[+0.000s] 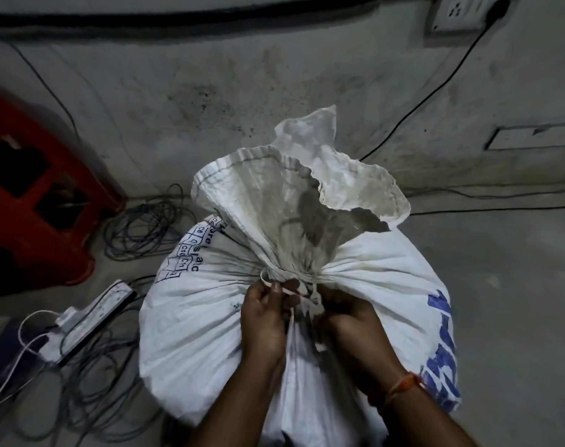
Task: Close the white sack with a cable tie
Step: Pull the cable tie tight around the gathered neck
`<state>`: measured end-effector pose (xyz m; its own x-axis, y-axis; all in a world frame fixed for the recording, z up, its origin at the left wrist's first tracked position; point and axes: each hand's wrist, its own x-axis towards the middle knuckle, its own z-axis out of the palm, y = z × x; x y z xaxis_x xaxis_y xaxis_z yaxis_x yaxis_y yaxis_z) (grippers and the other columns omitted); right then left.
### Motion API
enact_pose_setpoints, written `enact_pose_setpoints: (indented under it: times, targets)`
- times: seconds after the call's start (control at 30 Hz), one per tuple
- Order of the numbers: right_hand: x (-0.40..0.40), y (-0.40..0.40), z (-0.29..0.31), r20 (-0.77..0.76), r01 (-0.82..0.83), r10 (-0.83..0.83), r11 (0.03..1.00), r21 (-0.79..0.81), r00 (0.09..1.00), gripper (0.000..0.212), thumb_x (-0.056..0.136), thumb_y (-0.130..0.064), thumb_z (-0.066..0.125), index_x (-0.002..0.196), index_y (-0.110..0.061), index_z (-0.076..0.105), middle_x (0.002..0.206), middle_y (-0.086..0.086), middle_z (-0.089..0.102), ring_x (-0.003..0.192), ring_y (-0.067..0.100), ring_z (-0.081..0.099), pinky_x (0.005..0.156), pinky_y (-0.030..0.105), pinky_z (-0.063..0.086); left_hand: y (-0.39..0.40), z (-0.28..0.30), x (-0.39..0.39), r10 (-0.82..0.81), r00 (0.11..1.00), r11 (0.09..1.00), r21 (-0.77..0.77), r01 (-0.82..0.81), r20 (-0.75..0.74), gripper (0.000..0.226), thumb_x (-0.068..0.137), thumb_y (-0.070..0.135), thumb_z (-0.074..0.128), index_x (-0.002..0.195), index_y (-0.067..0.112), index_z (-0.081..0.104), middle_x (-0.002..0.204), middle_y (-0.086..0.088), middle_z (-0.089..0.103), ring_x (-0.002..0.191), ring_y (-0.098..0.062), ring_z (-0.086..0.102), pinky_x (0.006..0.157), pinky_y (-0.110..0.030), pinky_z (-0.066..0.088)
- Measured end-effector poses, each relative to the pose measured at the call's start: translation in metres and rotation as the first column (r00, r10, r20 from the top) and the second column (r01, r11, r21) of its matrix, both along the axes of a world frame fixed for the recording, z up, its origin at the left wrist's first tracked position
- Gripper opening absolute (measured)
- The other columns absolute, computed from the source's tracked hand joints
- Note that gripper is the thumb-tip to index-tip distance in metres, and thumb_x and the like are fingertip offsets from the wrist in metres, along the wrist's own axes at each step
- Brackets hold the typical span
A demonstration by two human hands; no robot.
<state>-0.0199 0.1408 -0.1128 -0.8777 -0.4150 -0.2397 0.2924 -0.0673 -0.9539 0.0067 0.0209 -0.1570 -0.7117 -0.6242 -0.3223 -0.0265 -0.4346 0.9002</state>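
A full white woven sack (206, 317) with blue print stands on the floor in front of me. Its neck is gathered tight and the loose mouth (274, 195) flares open above. A white cable tie (266, 279) loops around the gathered neck on the near side. My left hand (265, 321) pinches the tie's strap just below the neck. My right hand (348, 321) is closed on the tie's other end and on a white string hanging from the neck. The tie's far side is hidden by the bunched fabric.
A red plastic stool (32, 201) lies at the left. A white power strip (90, 317) and coils of grey cable (142, 227) cover the floor to the left. Black cords (436, 88) run along the grey wall to a socket (458, 14) at top right.
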Motion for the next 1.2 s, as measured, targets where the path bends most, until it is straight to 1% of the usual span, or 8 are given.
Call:
enact_pose_setpoints:
  times: [0.17,0.33,0.43,0.53,0.73,0.9,1.07,1.2]
  targets:
    - [-0.01,0.008,0.0,0.034,0.019,-0.016,0.996,-0.084,0.999,0.051,0.069,0.025,0.045,0.101,0.001,0.077,0.105,0.018,0.077,0.104,0.033,0.072,0.095,0.046,0.055,-0.002,0.004,-0.005,-0.018,0.998,1.0,-0.004,0.018,-0.068,0.017,0.1,-0.002,0.054,0.117,-0.005,0.053,0.091,-0.003,0.081,0.07,-0.011,0.072,0.079,-0.039,0.05]
    - [-0.009,0.007,0.006,0.086,0.075,-0.063,0.988,-0.139,0.994,0.039,0.072,0.023,0.047,0.084,0.002,0.077,0.083,0.014,0.077,0.078,0.023,0.072,0.067,0.028,0.058,-0.009,0.011,-0.004,-0.05,0.993,0.998,0.018,0.053,-0.109,0.023,0.097,-0.006,0.057,0.119,-0.001,0.053,0.09,-0.004,0.081,0.069,-0.009,0.073,0.071,-0.025,0.058]
    - [-0.01,0.006,0.011,0.1,0.078,-0.063,0.985,-0.153,0.993,0.037,0.071,0.021,0.049,0.081,0.001,0.078,0.084,0.013,0.078,0.079,0.021,0.075,0.069,0.027,0.059,-0.009,0.013,-0.005,-0.053,0.991,0.998,0.018,0.055,-0.124,0.026,0.093,-0.009,0.061,0.115,0.003,0.053,0.09,-0.005,0.081,0.068,-0.011,0.074,0.071,-0.023,0.059]
    - [-0.012,0.008,0.013,0.125,0.084,-0.067,0.987,-0.139,0.99,0.037,0.071,0.021,0.049,0.069,-0.002,0.078,0.073,0.013,0.076,0.067,0.02,0.072,0.062,0.026,0.058,-0.008,0.016,-0.005,-0.047,0.989,0.999,0.016,0.049,-0.14,0.024,0.093,-0.01,0.06,0.112,0.003,0.053,0.087,-0.004,0.081,0.068,-0.011,0.075,0.07,-0.02,0.06]
    - [-0.013,0.009,0.017,0.108,0.091,-0.079,0.99,-0.106,0.991,0.034,0.074,0.023,0.047,0.069,0.003,0.075,0.066,0.014,0.073,0.059,0.019,0.068,0.054,0.024,0.055,-0.007,0.022,-0.006,-0.077,0.987,0.997,0.011,0.08,-0.143,0.019,0.094,-0.01,0.06,0.105,0.005,0.06,0.082,-0.001,0.081,0.068,-0.008,0.074,0.066,-0.018,0.059]
    - [-0.015,0.009,0.013,0.066,0.065,-0.057,0.989,-0.134,0.996,0.04,0.073,0.023,0.047,0.063,-0.004,0.075,0.064,0.009,0.074,0.059,0.015,0.07,0.054,0.022,0.054,-0.008,0.023,-0.004,-0.103,0.986,0.994,0.018,0.107,-0.129,0.022,0.093,-0.009,0.061,0.114,-0.001,0.06,0.085,-0.002,0.081,0.069,-0.009,0.075,0.065,-0.018,0.059]
    - [-0.016,0.009,0.009,0.002,0.03,-0.03,0.992,-0.118,1.0,0.034,0.069,0.016,0.054,0.089,0.001,0.078,0.092,0.015,0.079,0.087,0.023,0.075,0.072,0.026,0.057,-0.007,0.022,-0.004,-0.081,0.989,0.995,0.041,0.086,-0.125,0.023,0.093,-0.01,0.06,0.115,-0.004,0.059,0.084,-0.003,0.081,0.068,-0.01,0.075,0.064,-0.017,0.058]
    - [-0.016,0.008,0.001,-0.038,0.043,-0.046,0.997,-0.071,0.998,0.032,0.074,0.015,0.053,0.093,0.003,0.076,0.099,0.02,0.077,0.098,0.03,0.072,0.087,0.041,0.055,-0.007,0.022,-0.004,-0.07,0.988,0.997,0.025,0.074,-0.136,0.024,0.093,-0.011,0.061,0.116,-0.006,0.059,0.084,-0.003,0.081,0.068,-0.01,0.075,0.067,-0.018,0.06]
